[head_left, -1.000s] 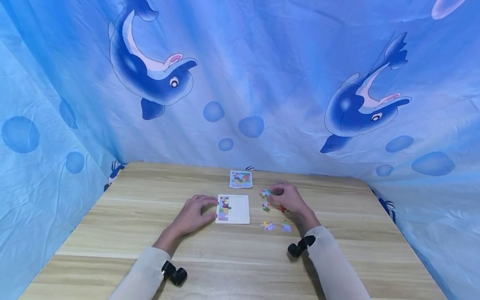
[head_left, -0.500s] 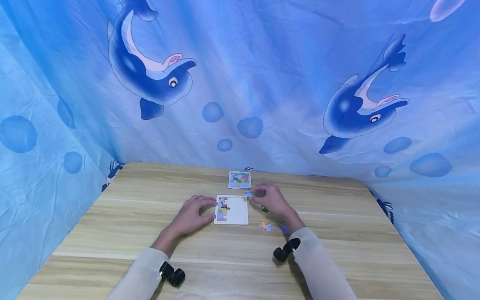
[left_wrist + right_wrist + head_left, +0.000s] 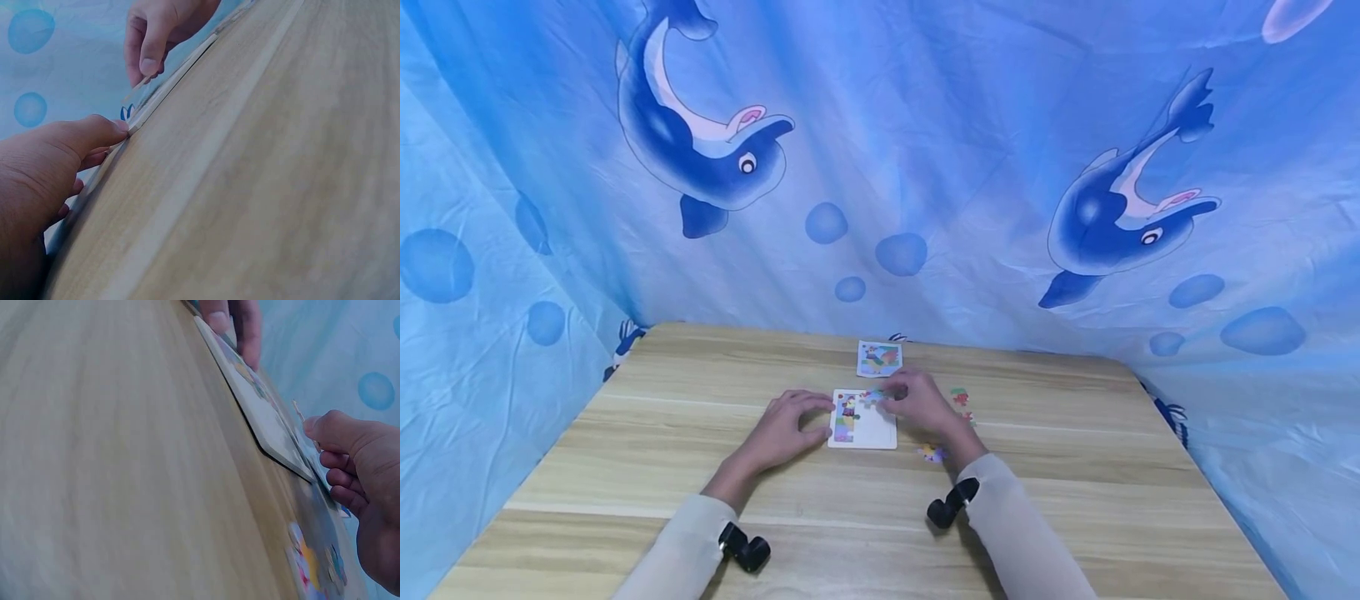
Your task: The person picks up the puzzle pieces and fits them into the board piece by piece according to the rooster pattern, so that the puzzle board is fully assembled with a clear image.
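The left hand [image 3: 784,429] is resting at the left edge of the white jigsaw tray [image 3: 877,432]; its thumb and forefinger are standing wide from each other, both touching this edge. The right hand [image 3: 921,402] is pinching a colourful jigsaw piece [image 3: 871,395] between thumb and fingers, and in the right wrist view it is holding this piece tilted, above the tray's far part. Inside the tray, a joined strip of pieces [image 3: 844,427] is filling the left side. A rooster picture card [image 3: 880,358] is lying just behind the tray. Loose pieces [image 3: 931,452] are lying to the right, on the wooden table [image 3: 850,525]. A blue dolphin curtain [image 3: 970,125] is hanging behind.
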The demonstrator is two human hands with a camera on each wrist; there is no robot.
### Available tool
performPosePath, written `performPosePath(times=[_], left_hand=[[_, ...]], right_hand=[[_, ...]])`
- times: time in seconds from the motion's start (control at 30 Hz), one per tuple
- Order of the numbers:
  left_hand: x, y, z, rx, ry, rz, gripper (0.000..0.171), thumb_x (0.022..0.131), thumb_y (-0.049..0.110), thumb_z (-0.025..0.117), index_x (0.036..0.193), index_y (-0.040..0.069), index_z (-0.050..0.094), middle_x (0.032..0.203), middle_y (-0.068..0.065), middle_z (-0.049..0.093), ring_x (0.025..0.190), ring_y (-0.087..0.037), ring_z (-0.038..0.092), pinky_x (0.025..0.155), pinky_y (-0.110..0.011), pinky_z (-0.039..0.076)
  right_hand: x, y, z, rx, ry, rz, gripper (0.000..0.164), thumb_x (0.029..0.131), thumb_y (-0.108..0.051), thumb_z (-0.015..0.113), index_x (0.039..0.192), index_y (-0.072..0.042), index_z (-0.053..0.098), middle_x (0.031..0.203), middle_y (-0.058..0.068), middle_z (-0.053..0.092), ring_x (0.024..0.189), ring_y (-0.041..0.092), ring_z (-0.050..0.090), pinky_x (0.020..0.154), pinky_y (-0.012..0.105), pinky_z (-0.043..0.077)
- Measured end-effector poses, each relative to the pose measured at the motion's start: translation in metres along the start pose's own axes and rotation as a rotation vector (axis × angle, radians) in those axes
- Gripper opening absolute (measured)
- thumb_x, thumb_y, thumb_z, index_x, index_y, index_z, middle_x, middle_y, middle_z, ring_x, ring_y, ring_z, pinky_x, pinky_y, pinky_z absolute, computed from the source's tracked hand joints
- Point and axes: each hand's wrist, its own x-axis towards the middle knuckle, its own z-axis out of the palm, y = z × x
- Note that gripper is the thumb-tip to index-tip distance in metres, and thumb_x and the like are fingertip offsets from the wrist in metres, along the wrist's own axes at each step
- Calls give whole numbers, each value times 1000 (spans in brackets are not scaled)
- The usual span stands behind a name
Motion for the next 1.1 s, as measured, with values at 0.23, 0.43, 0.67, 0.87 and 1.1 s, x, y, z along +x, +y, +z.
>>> performPosePath(times=[0.23,0.43,0.67,0.87,1.1], left_hand=[[-1,1,0,-5,-4,-2,42,88,35,79,128,24,72,143,-2,65,138,-31,52,116,-58,36],[-1,1,1,-6,-2,3,42,88,35,79,128,24,72,143,-2,65,138,-31,52,117,-59,36],[0,1,0,2,-4,-5,42,88,35,78,128,24,72,143,-1,65,139,-30,52,116,-59,36],[1,1,-1,0,-4,-9,42,88,36,79,128,25,72,144,0,65,139,-29,52,116,-58,36],[1,0,-2,6,-5,-4,42,88,36,78,128,24,72,143,-1,65,138,-31,52,115,-59,37]], right_hand=[[4,-4,10,-44,-28,-23,25,91,-20,78,113,-9,78,110,3,70,101,17,65,88,33,57],[5,-5,15,-94,-28,-35,23,91,-21,78,112,-11,79,107,0,70,96,15,60,83,30,54],[7,-7,16,-119,-23,-25,25,90,-21,79,113,-11,78,108,1,69,97,15,60,85,32,53],[9,-8,16,-126,-21,-32,25,90,-21,80,113,-11,78,108,1,69,97,15,60,86,32,53],[10,-7,17,-115,-33,-16,25,90,-21,80,113,-11,79,108,0,69,100,16,59,89,34,53]])
